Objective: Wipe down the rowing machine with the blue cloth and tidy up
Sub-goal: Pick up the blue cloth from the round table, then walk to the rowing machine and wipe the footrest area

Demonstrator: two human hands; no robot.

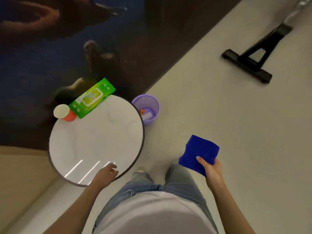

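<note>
Folded blue microfibre cloth (199, 153) is in the right hand (211, 171), thumb on top, fingers under it, clamped on the near edge, held out over the pale floor. Left hand (106, 174) loosely half open, fingers curled, empty, over the near rim of the round white marble-top side table (94, 141); contact unclear. Far side of table: green wet-wipes pack (92, 97), red paper cup (65, 113) just beside it. Small purple mesh wastebasket (148, 107) on floor beside table. Black rowing machine foot (249, 56) well apart, upper right.

A home gym corner: rowing machine foot (248, 62) on pale floor (219, 107), round side table (94, 137), small wastebasket (148, 107).
</note>
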